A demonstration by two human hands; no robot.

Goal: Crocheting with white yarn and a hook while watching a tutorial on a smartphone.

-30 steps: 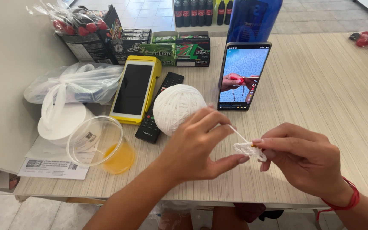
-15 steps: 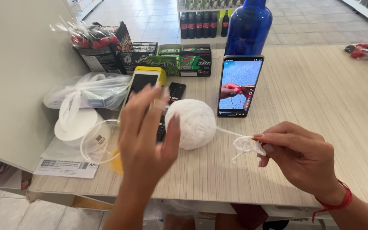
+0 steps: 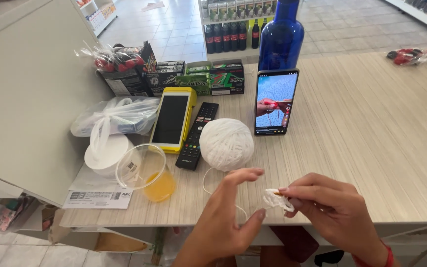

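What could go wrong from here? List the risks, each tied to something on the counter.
1. The plastic cup of orange drink stands close to the left hand and near the counter edge; a sweep of the arm could tip it.
2. The white yarn ball lies loose, so a tug on the strand might roll it into the propped phone.
3. The small white crochet piece in the right hand might unravel if pulled.

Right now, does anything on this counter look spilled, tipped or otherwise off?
The clear plastic cup with orange liquid appears tilted, its mouth facing the camera and the liquid pooled low inside. No spill shows. The yarn ball and phone propped against the blue bottle look fine.
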